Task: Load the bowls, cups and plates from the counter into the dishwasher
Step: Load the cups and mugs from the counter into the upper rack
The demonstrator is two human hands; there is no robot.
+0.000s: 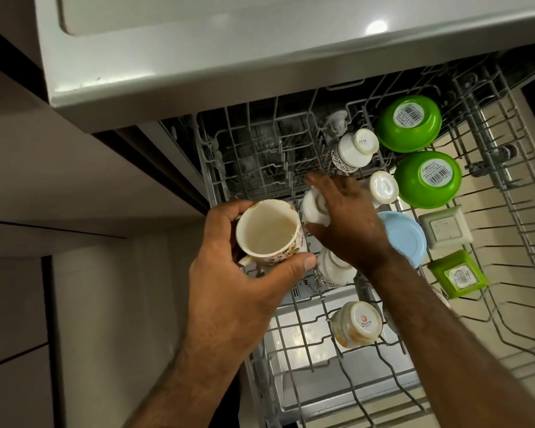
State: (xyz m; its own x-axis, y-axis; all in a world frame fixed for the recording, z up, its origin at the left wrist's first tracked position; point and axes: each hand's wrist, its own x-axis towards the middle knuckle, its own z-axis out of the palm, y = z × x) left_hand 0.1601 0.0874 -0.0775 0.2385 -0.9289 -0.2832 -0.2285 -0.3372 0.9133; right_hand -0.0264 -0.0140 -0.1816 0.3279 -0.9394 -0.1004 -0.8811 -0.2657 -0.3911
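head view: left grip clamped round floral cup; right grip clasps upturned white cup in dishwasher rack.

A white cup, up and left of the pale blue dish, shows "ISTA" on its upturned base. A second cup, below and left of that dish, reads "Sonny". Above the dish, the barcode stickers on the upper green bowl and the lower green bowl are too small to read.
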